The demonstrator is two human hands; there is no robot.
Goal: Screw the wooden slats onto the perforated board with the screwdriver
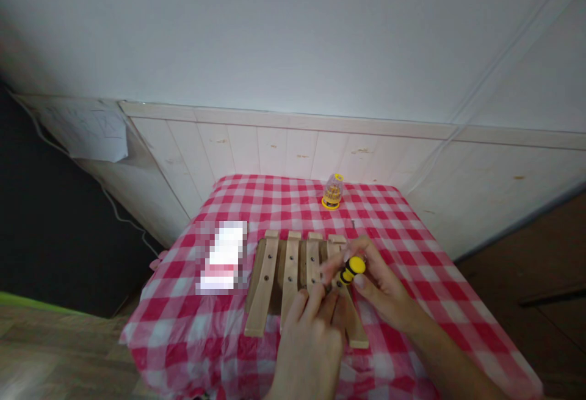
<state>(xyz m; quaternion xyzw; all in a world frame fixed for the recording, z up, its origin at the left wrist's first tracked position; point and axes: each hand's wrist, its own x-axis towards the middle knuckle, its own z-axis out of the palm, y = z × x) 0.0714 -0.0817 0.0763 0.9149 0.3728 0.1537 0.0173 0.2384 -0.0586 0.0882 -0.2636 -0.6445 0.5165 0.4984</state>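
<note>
A wooden slatted rack [274,278] lies flat on the red and white checked tablecloth [403,247]. My right hand [382,287] is closed around a yellow and black screwdriver [351,269], held upright over the rack's right slats. My left hand [315,320] rests on the rack just below the screwdriver, fingers curled together near its tip. What those fingers hold, if anything, is hidden.
A small clear jar with a yellow lid and base [332,192] stands at the table's far edge. A blurred white and pink object [223,255] lies left of the rack. A pale panelled wall [293,149] runs behind the table; wooden floor lies at left.
</note>
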